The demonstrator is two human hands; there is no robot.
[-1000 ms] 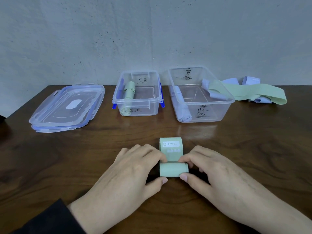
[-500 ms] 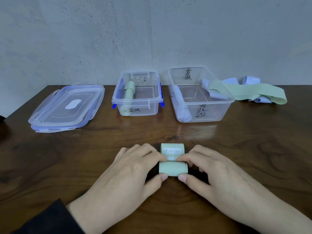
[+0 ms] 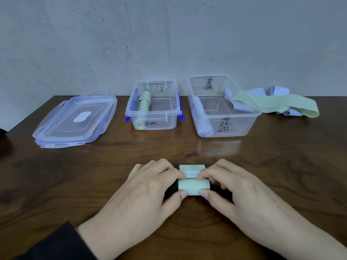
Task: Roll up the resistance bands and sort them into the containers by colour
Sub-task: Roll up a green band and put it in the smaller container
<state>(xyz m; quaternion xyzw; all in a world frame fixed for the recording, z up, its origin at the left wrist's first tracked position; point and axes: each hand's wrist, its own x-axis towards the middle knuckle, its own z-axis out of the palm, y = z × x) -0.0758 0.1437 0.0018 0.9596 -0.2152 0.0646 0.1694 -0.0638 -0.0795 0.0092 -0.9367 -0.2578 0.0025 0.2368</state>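
Observation:
A pale green resistance band (image 3: 193, 186) lies on the table near me, mostly rolled, with a short flat tail and a white label beyond the roll. My left hand (image 3: 150, 192) pinches the roll's left end between thumb and fingers. My right hand (image 3: 238, 194) pinches its right end the same way. A small clear container (image 3: 170, 117) with blue clips holds a rolled green band (image 3: 144, 105). A larger clear container (image 3: 249, 119) to its right holds a rolled lilac band (image 3: 203, 124).
Unrolled green and lilac bands (image 3: 281, 105) lie in a heap at the back right, one end draped into the larger container. Two stacked clear lids (image 3: 75, 121) rest at the back left. A grey wall stands behind the dark wooden table (image 3: 75, 184).
The roll has grown and moved away from me. The flat tail beyond it has shortened, and the label now sits right at my fingertips.

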